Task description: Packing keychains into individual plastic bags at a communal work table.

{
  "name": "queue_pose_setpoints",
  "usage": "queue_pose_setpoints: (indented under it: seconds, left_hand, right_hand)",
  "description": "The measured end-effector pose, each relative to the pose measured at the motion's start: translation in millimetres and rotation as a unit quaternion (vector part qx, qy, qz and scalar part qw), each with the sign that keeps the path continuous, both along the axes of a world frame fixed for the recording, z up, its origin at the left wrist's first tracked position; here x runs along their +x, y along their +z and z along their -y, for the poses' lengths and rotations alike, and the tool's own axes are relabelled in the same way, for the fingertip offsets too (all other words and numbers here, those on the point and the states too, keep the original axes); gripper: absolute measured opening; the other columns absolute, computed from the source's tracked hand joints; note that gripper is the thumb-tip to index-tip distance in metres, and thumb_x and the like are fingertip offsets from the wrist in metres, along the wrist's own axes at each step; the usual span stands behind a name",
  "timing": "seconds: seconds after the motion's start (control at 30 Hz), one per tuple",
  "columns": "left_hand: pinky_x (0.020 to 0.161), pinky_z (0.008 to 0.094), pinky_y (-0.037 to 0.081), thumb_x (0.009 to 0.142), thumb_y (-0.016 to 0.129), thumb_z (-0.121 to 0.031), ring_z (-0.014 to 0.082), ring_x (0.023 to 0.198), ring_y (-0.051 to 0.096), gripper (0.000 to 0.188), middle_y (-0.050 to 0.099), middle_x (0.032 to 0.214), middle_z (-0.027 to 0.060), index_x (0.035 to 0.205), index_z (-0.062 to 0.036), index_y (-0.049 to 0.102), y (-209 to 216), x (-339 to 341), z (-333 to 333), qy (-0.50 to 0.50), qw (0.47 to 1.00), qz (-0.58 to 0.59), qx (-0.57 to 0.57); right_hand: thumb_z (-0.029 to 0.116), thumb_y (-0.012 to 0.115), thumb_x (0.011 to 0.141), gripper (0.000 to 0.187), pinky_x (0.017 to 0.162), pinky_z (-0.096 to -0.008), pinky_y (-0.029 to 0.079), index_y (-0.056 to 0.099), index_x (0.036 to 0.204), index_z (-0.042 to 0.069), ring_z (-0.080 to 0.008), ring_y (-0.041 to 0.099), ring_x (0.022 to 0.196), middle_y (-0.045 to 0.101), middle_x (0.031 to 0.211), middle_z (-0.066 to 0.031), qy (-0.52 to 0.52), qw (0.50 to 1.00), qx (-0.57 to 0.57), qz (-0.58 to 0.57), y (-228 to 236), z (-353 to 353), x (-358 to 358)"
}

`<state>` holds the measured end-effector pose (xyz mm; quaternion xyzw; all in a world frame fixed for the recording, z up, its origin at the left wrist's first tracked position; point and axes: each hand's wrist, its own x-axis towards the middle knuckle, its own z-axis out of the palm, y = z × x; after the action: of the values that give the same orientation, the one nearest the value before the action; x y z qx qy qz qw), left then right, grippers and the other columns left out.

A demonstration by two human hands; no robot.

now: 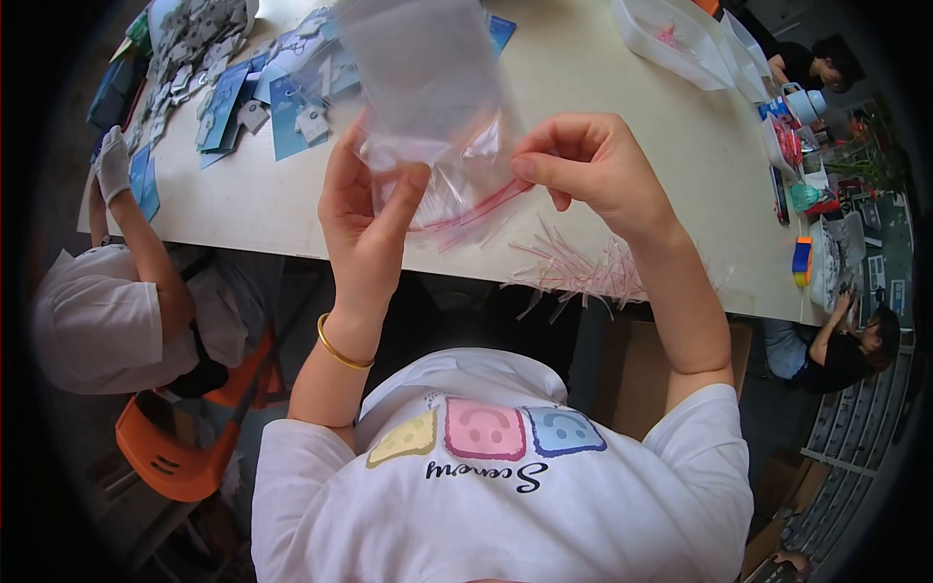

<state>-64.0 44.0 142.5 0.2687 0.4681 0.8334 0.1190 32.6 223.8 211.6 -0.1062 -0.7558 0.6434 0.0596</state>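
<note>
Here, the left hand [374,214] grasped a clear bag [418,73]; the right hand [598,170] pinched its red strip [486,205]. Pinkish scraps [588,267] lay at the near edge of the tabletop [724,185].

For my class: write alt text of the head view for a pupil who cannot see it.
A person's left hand holds clear plastic over a pale table while the right hand pinches the plastic's red-striped edge. Loose pink-and-clear strips lie near the table's front edge; blue cards lie farther off to the left.
</note>
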Motion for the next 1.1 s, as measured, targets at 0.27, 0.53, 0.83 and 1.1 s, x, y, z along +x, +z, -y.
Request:
queue_pose_setpoints:
  seconds: [0.27,0.53,0.83,1.1]
  left_hand:
    - [0.085,0.0245,0.046,0.082,0.062,0.006,0.0131,0.100,0.058,0.056,0.056,0.116,0.0087,0.133,0.0010,0.040,3.7,2.6,5.2,-0.038,0.999,0.020,0.015]
    - [0.085,0.0250,0.047,0.081,0.061,0.006,0.0137,0.100,0.059,0.059,0.056,0.118,0.0091,0.135,-0.0001,0.037,3.2,-3.5,13.4,-0.066,0.996,0.050,0.041]
    - [0.091,0.0269,0.042,0.080,0.058,0.005,0.0173,0.115,0.050,0.078,0.045,0.132,0.0108,0.146,-0.0125,0.019,-9.9,-15.3,1.2,-0.129,0.990,0.050,-0.033]
    - [0.100,0.0360,0.035,0.082,0.066,-0.020,0.0298,0.126,0.039,0.094,0.026,0.141,0.0237,0.145,-0.0024,-0.001,-32.0,-42.5,-12.4,-0.112,0.970,-0.003,-0.214]
  right_hand:
    - [0.012,0.064,0.083,0.012,0.047,-0.0177,0.038,0.067,0.082,0.000,-0.0041,0.048,0.050,0.063,0.067,-0.0031,0.008,1.000,-0.008,-0.021,4.8,10.0,4.2]
    - [0.043,0.070,0.077,0.066,0.084,-0.0299,0.046,0.050,0.124,0.001,-0.0158,0.049,0.107,0.054,0.119,-0.0139,-0.087,0.971,0.181,-0.132,-1.5,-19.7,4.4]
    - [0.047,0.070,0.078,0.085,0.096,-0.0307,0.041,0.029,0.137,0.000,-0.0177,0.050,0.114,0.046,0.128,-0.0147,0.108,0.948,-0.300,-0.023,-27.2,4.9,-12.5]
    - [0.002,0.051,0.081,0.048,0.087,-0.0335,0.046,0.038,0.127,-0.003,-0.0217,0.060,0.098,0.059,0.111,-0.0152,-0.047,0.994,-0.015,-0.096,-61.3,14.9,-41.0]
